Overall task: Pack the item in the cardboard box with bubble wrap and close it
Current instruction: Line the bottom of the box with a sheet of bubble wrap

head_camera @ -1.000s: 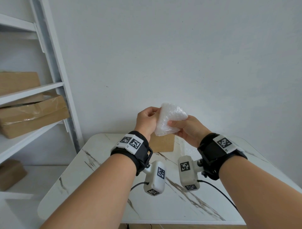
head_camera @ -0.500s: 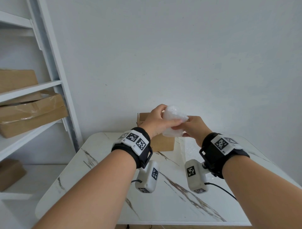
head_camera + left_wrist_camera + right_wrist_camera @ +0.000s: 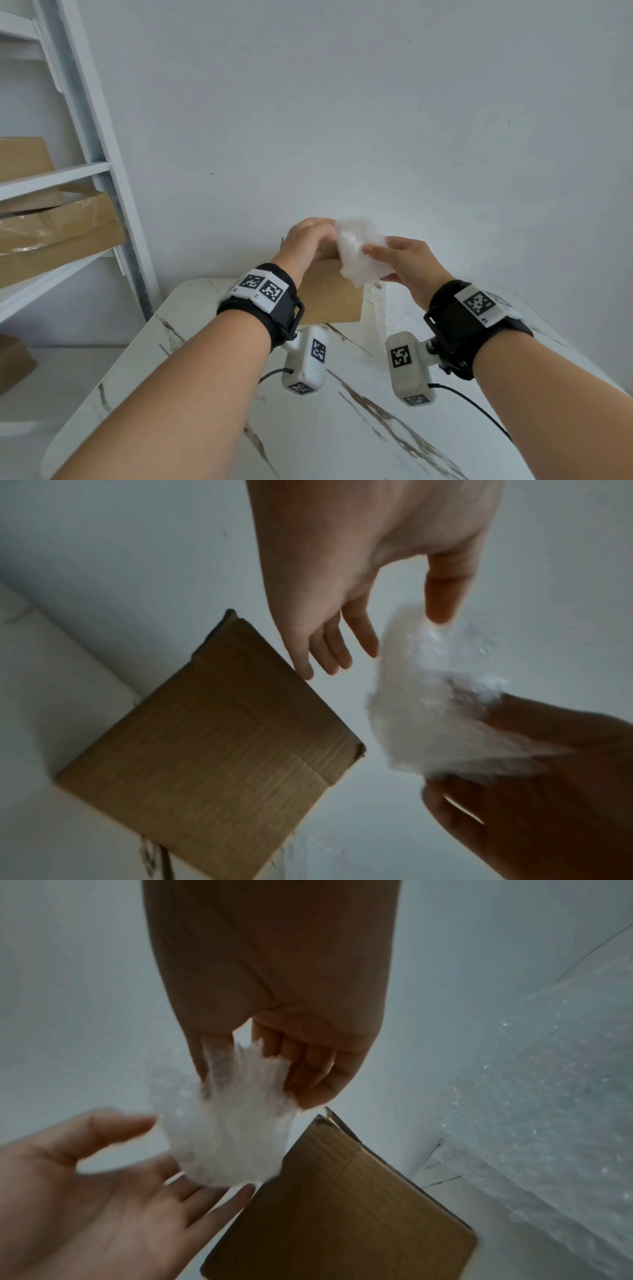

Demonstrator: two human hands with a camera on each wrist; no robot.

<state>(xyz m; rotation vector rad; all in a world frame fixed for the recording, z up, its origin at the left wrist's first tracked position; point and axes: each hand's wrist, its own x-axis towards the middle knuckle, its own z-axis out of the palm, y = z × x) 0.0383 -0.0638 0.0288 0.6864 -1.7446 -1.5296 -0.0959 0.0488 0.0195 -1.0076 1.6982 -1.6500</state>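
A white bubble-wrapped bundle (image 3: pixel 359 255) hangs in the air over the near right corner of a small brown cardboard box (image 3: pixel 330 298), which stands at the table's far edge by the wall. My right hand (image 3: pixel 390 258) pinches the bundle (image 3: pixel 232 1139) from the right between thumb and curled fingers. My left hand (image 3: pixel 320 238) sits on the bundle's left with straight, spread fingers; only its thumb tip touches the wrap (image 3: pixel 431 685). The box (image 3: pixel 212 745) shows plain side walls; its inside is hidden. What is wrapped in the bundle cannot be seen.
A loose sheet of bubble wrap (image 3: pixel 402 310) lies on the white marble table (image 3: pixel 342 431), right of the box. A white shelf unit (image 3: pixel 102 164) on the left holds larger cardboard boxes (image 3: pixel 58 236). A plain wall stands right behind the box.
The bundle came down from chest height to just over the box. My left hand has let go of its grip and opened; the right hand still holds the bundle.
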